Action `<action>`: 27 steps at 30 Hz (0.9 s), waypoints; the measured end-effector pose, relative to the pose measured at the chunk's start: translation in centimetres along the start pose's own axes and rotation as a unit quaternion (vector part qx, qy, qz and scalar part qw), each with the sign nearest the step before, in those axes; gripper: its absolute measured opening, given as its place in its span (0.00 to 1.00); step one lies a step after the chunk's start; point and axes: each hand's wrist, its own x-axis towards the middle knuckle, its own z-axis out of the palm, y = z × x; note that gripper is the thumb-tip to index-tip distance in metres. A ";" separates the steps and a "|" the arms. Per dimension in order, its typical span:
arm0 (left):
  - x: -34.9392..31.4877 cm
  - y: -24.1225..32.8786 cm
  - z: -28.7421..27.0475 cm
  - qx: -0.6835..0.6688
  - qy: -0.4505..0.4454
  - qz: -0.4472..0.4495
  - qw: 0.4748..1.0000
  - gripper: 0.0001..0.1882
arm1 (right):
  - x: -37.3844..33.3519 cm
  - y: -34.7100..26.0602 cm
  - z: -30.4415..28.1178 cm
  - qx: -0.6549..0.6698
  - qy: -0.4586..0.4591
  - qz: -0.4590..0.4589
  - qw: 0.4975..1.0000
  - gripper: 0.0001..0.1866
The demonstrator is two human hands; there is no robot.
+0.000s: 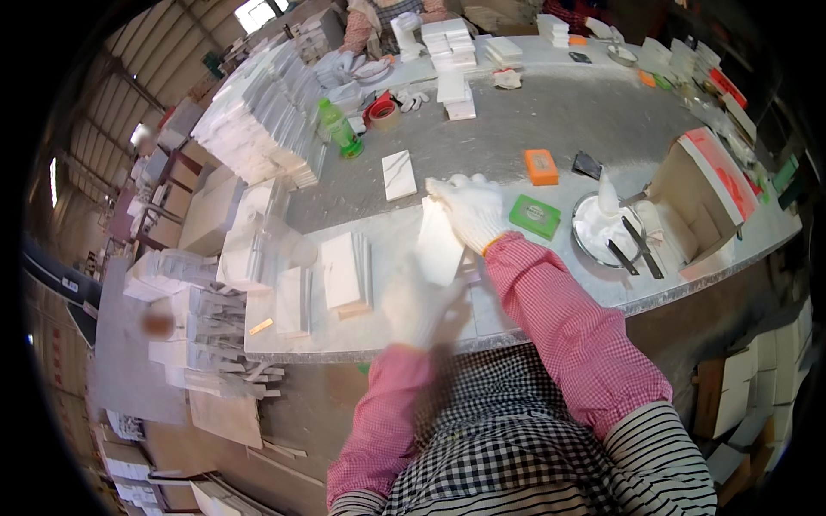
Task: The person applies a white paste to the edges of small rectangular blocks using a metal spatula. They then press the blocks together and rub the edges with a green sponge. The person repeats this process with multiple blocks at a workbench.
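My right hand [471, 209], in a white knit glove, grips the top of a white marble-look tile [439, 247] that stands tilted over the table. My left hand [409, 306], also gloved, is smeared by motion near the tile's lower end, and its fingers cannot be made out. Beyond them a single veined tile [398, 175] lies flat. Left of my left hand are small stacks of white tiles [346, 273]. Close to my right wrist lies a green block [534, 217], with an orange block [541, 167] farther back.
A metal bowl [582, 244] with white paste and black-handled tools stands right, beside an open cardboard box [680, 193]. Tall tile stacks [262, 112] rise at the far left, near a green bottle [341, 129] and a tape roll [384, 113]. Across the table another person [387, 19] works.
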 end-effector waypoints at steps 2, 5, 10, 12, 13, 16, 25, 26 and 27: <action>-0.2 0.3 -0.2 -0.023 0.015 0.002 1.000 0.41 | -0.8 0.7 -0.6 -0.027 0.006 0.018 0.999 0.17; -0.6 -0.2 -0.1 -0.058 -0.005 0.018 0.998 0.42 | -2.2 2.3 -1.2 -0.059 -0.009 0.058 0.996 0.16; -1.3 -2.0 -0.7 -0.230 -0.025 0.030 0.972 0.44 | -1.8 3.7 -2.3 -0.079 0.028 0.060 0.995 0.15; -1.9 -2.9 -0.3 -0.293 -0.034 -0.002 0.956 0.46 | -2.0 2.0 -3.2 -0.026 0.069 0.022 0.997 0.15; -2.3 -3.3 -0.1 -0.305 -0.030 -0.018 0.952 0.47 | -2.3 1.1 -2.4 -0.008 0.068 -0.007 0.998 0.15; -2.7 -4.0 0.1 -0.359 -0.074 -0.051 0.929 0.48 | -3.3 -1.2 -0.5 0.011 0.070 -0.098 0.993 0.15; -0.9 -8.5 4.4 -0.370 0.089 -0.072 0.922 0.26 | -9.2 -5.7 -4.4 0.090 0.015 -0.244 0.966 0.18; -0.6 -9.1 4.8 -0.361 0.119 -0.081 0.922 0.25 | -10.1 -5.1 -5.3 0.142 -0.002 -0.222 0.965 0.18; -0.5 -9.1 4.8 -0.365 0.121 -0.071 0.920 0.24 | -10.9 -4.0 -5.7 0.153 -0.016 -0.193 0.969 0.19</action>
